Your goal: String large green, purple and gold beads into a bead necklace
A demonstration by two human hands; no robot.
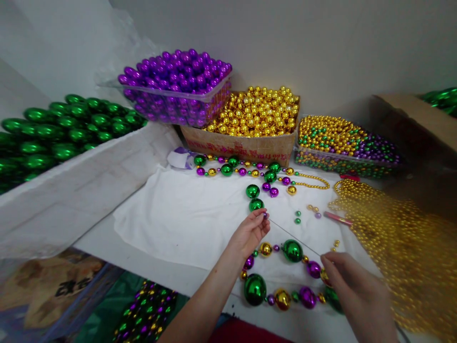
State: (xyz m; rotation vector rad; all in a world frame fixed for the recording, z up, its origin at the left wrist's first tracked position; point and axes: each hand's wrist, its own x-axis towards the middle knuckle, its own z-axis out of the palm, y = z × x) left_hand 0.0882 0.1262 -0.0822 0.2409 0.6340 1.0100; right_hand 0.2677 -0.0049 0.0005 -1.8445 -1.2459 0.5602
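While the left hand (250,232) pinches a small purple bead (265,216) just beside a green ball (256,205) and the right hand (355,283) pinches the taut string (295,237), threading seems in hand (fiddly work), the next move probably calling for steady tension

Behind the bench (107,243) there stands a plain grey wall (332,43), while to the left of this bench a paler wall (53,24) is visible in soft light.
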